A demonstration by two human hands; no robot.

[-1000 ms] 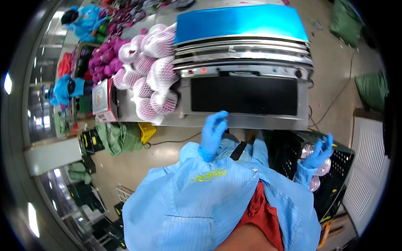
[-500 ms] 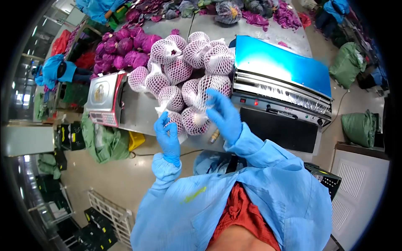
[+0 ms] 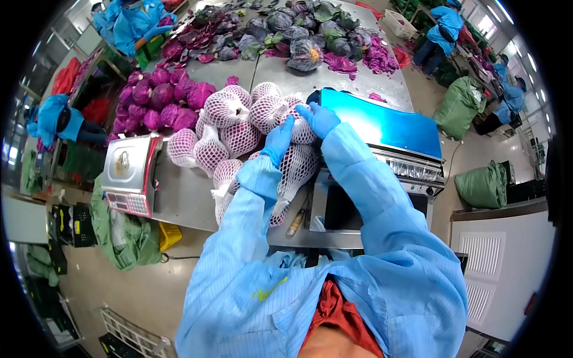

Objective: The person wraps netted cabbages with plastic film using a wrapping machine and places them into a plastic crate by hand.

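Observation:
Several red cabbages in white foam netting point(image 3: 240, 138) are heaped in the middle of the steel table. At the right of this heap, both my gloved hands are on one netted red cabbage point(image 3: 301, 132). My left hand point(image 3: 278, 141) grips it from the left side, fingers against the netting. My right hand point(image 3: 323, 120) holds its upper right side, fingertips on the net near the top. The hands and sleeves hide part of the nearer cabbages. Close to the right sleeve lies the film-wrapping machine point(image 3: 376, 122) with its blue cover.
Bare red cabbages point(image 3: 161, 98) are piled at the left, behind a scale point(image 3: 127, 170). A wooden-handled tool point(image 3: 295, 222) lies by the table's front edge. Untrimmed cabbages point(image 3: 304, 55) and purple leaves cover the far end. Co-workers in blue point(image 3: 135, 30) stand farther off.
Both hands have moved forward from the near edge of the netted heap to the cabbage beside the wrapping machine, and have closed on it. The view has tilted up, showing more of the far table.

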